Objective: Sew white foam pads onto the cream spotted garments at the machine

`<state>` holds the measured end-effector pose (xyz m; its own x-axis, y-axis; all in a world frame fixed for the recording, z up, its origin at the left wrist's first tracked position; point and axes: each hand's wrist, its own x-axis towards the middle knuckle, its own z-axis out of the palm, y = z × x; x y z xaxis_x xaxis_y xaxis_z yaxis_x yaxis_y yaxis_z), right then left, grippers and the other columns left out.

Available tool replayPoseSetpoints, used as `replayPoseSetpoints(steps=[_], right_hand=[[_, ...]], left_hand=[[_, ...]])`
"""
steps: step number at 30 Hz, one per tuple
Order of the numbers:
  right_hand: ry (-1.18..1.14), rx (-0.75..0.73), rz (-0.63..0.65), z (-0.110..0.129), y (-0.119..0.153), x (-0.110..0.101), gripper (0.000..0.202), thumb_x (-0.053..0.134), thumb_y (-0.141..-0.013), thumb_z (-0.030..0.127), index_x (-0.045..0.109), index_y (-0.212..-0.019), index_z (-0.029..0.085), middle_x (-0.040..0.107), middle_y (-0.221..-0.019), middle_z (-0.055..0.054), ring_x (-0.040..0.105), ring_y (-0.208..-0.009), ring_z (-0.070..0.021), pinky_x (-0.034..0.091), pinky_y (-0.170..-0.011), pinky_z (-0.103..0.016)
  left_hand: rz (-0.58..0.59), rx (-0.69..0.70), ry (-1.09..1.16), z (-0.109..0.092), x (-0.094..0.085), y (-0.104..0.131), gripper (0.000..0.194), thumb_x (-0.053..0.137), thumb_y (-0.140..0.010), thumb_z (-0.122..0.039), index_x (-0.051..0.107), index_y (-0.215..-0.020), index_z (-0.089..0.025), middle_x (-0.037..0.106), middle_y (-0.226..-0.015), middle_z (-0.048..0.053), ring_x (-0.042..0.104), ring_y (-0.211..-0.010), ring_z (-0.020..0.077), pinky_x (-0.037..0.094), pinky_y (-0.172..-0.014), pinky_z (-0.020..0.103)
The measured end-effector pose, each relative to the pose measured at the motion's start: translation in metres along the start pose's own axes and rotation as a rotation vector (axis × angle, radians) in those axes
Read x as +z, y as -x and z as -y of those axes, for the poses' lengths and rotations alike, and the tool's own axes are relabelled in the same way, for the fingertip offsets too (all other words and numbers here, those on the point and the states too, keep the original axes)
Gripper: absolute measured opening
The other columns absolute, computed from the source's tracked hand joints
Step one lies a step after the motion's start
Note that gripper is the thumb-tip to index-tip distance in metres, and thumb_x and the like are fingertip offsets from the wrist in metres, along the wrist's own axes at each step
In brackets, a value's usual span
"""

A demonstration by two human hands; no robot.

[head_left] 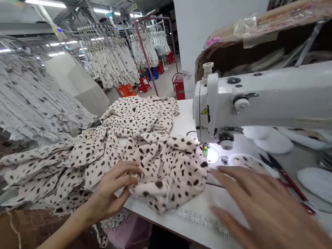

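A cream fabric with dark spots [175, 164] lies bunched on the sewing table, its right edge close to the lit needle area of a white sewing machine [286, 89]. My left hand [115, 186] is closed on the near side of this fabric, thumb and fingers pinching a fold. To the right, my right hand [262, 213] is held over the table, blurred by motion, with its fingers stretched out and nothing visible in them. Its fingertips are near the fabric's right edge, apart from it as far as I can see.
Red-handled scissors [287, 179] lie right of the needle, beside white padded pieces [327, 189]. A ruler strip [200, 223] runs along the table's front edge. Further spotted fabric [50, 169] drapes off to the left. Racks of hanging garments [110, 55] stand behind.
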<state>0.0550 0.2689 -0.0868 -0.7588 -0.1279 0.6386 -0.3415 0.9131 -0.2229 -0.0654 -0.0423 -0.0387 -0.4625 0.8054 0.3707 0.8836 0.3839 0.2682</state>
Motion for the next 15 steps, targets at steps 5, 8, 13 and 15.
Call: replayPoseSetpoints(steps=[5, 8, 13, 15], right_hand=[[-0.346, 0.148, 0.068, 0.072, -0.022, 0.018, 0.055, 0.057, -0.092, 0.046, 0.043, -0.135, 0.017, 0.065, -0.113, -0.009, 0.060, -0.103, -0.0234, 0.046, -0.085, -0.039], [-0.352, 0.259, 0.043, 0.081, 0.000, 0.030, 0.016, 0.053, -0.094, 0.028, 0.059, -0.109, 0.026, 0.067, -0.093, 0.000, 0.062, -0.088, -0.0185, 0.040, -0.086, -0.038], [-0.241, 0.345, -0.072, 0.088, 0.049, 0.043, 0.010, 0.059, -0.087, 0.023, 0.064, -0.093, 0.029, 0.066, -0.091, 0.003, 0.064, -0.087, -0.0163, 0.036, -0.085, -0.035], [-0.188, 0.424, -0.135, 0.094, 0.055, 0.048, 0.006, 0.063, -0.085, 0.026, 0.065, -0.090, 0.028, 0.066, -0.092, 0.000, 0.063, -0.087, -0.0187, 0.036, -0.084, -0.037]], left_hand=[[0.292, 0.147, 0.152, -0.018, 0.005, -0.042, 0.028, 0.046, -0.071, -0.003, 0.048, -0.094, -0.020, 0.062, -0.092, 0.004, 0.059, -0.095, 0.0202, 0.037, -0.108, 0.050], [0.465, 0.044, 0.108, 0.000, 0.002, -0.061, 0.030, 0.050, -0.074, -0.008, 0.053, -0.101, -0.019, 0.061, -0.097, 0.006, 0.056, -0.094, 0.0210, 0.046, -0.095, 0.044], [0.631, -0.090, 0.295, 0.036, -0.008, -0.084, 0.016, 0.060, -0.084, -0.027, 0.062, -0.097, -0.018, 0.063, -0.100, 0.007, 0.058, -0.090, 0.0202, 0.048, -0.084, 0.034], [0.727, -0.119, 0.385, 0.039, -0.010, -0.097, 0.020, 0.065, -0.083, -0.031, 0.064, -0.097, -0.017, 0.065, -0.099, 0.006, 0.059, -0.089, 0.0190, 0.047, -0.080, 0.030]])
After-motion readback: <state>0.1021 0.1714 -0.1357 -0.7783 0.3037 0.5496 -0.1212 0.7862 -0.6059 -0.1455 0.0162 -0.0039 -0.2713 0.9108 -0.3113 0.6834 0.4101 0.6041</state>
